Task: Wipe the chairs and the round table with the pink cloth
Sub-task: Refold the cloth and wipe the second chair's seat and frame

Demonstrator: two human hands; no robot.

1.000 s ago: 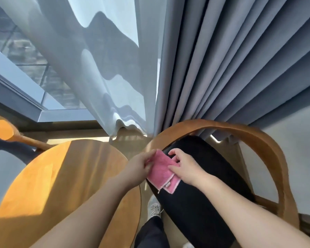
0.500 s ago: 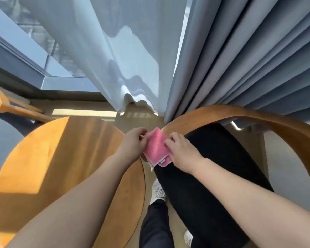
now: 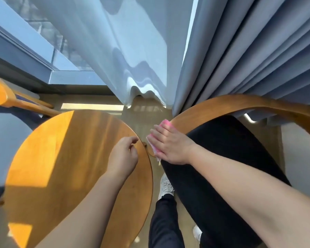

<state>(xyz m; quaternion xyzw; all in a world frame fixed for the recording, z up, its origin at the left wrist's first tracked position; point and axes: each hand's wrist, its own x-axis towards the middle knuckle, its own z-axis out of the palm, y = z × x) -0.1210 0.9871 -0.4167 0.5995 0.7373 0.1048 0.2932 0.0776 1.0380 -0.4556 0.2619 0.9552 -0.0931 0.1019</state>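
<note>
**One Rail in Progress**

The pink cloth lies on the near end of the right chair's wooden rail, pressed flat under the straight-fingered right hand. The left hand hangs loosely curled, empty, over the round table. Judged: wiping barely begun; table and left chair remain. Cloth mostly covered; left chair cut off.

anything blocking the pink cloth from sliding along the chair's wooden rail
Nothing visible does: the right hand presses the pink cloth on the wooden rail at its end; the stretch ahead shows bare, the grey curtain hanging behind it.
</note>
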